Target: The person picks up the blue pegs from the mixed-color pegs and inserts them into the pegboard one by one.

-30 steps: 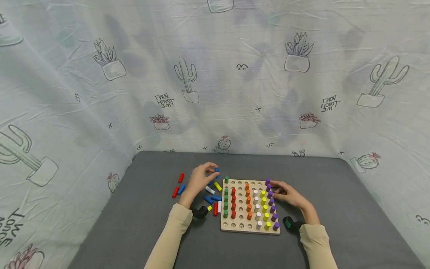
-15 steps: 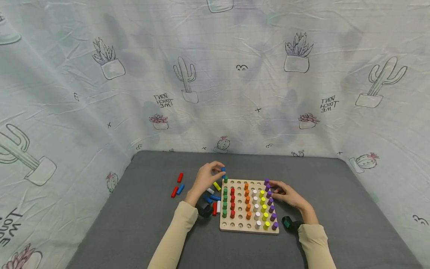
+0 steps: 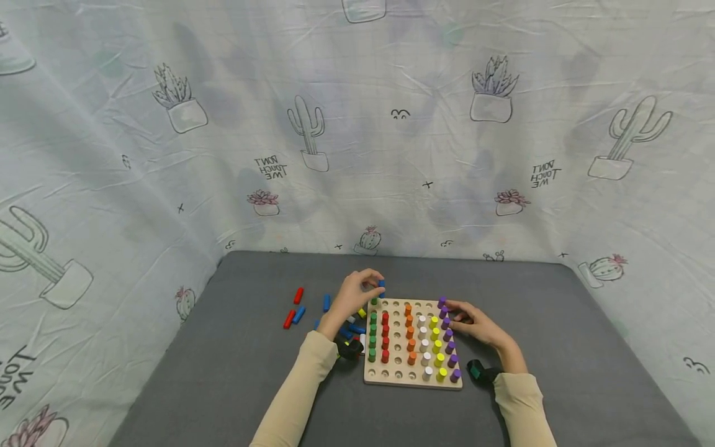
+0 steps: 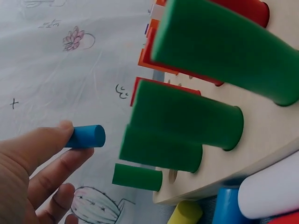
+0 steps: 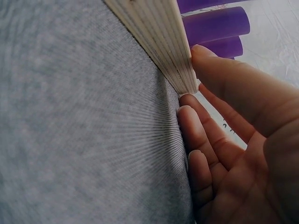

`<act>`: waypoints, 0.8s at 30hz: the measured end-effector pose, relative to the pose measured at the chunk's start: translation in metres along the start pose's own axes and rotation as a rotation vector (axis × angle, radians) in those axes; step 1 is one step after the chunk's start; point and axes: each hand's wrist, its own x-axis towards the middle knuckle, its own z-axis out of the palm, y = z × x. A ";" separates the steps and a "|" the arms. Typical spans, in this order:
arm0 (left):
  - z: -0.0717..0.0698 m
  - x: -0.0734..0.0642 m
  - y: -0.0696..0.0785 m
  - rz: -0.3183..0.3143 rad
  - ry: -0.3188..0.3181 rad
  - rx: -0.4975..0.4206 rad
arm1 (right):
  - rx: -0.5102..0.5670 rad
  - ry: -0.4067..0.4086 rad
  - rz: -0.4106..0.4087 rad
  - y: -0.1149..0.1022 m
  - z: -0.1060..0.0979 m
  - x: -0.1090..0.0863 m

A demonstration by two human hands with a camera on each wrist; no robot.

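A wooden pegboard lies on the table with rows of upright pegs: green, red, orange, white, yellow and purple. One column between the red and orange pegs shows bare holes. My left hand pinches a blue peg between thumb and fingers, above the board's back left corner beside the farthest green peg. At the board's right side, my right hand grips the edge. In the right wrist view its thumb lies at the top edge next to the purple pegs, with the other fingers low at the side.
Left of the board lie loose pegs: red ones, blue ones, a white one and a yellow one, some partly hidden by the left wrist. A grey cloth covers the table; a printed curtain hangs behind.
My left hand has moved right with the blue peg, from over the loose pegs to the board's back left corner. The right hand keeps its place at the board's edge.
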 end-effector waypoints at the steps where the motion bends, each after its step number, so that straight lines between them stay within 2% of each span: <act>1: 0.001 0.000 0.000 0.002 -0.006 0.001 | 0.002 0.000 0.002 -0.001 0.000 0.000; 13: 0.011 0.006 0.000 0.053 -0.073 -0.012 | 0.031 -0.005 -0.003 -0.006 -0.001 -0.001; 20: 0.017 0.008 0.000 0.045 -0.129 0.011 | 0.077 -0.027 -0.008 -0.005 0.000 0.001; 24: 0.019 0.009 0.002 0.053 -0.138 0.027 | 0.076 -0.020 0.011 -0.005 0.001 0.000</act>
